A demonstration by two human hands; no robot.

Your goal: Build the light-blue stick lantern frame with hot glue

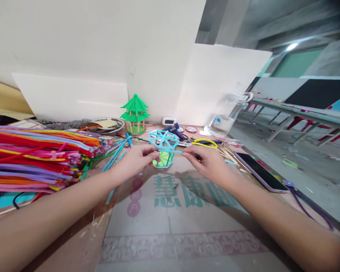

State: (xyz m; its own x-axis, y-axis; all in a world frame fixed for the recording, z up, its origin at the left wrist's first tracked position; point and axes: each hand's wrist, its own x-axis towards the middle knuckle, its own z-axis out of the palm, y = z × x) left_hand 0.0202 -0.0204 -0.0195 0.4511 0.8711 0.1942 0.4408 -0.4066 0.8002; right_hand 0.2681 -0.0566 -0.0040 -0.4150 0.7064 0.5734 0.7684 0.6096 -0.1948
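Observation:
Between my two hands a light blue pipe cleaner (171,151) is stretched level. My left hand (140,160) pinches its left end between thumb and fingers. Its right end is pinched in my right hand (205,160). Just behind it stands a small blue pavilion frame (163,139) with an open, spoked top and a light green base (163,160). The pipe cleaner hides part of the frame; whether they touch I cannot tell. Farther back stands a finished-looking green pavilion (135,113) with a two-tiered roof and thin wooden posts.
Bundles of coloured pipe cleaners (39,160) fill the left side. Loose blue strips (115,156) lie beside my left arm. Behind are a metal bowl (120,124), timer (169,121), blue glue gun (174,131), yellow-handled scissors (205,142) and water jug (222,121). A phone (260,172) lies right.

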